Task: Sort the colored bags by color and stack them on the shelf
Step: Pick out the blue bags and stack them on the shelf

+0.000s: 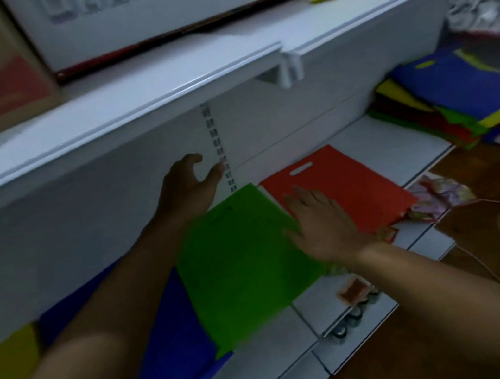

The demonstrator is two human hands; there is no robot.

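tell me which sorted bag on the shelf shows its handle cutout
The red bag, lying right of the green bag; its slot-shaped cutout faces up, unlike the others.

Legible text: we find none. The white box on the upper shelf carries printed panels and small diagrams, all too blurred for us to read. No other markings.

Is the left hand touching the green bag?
Apart: in the head view the left hand hangs open above the green bag's far corner, holding nothing.

Green bag flat btwn blue, red
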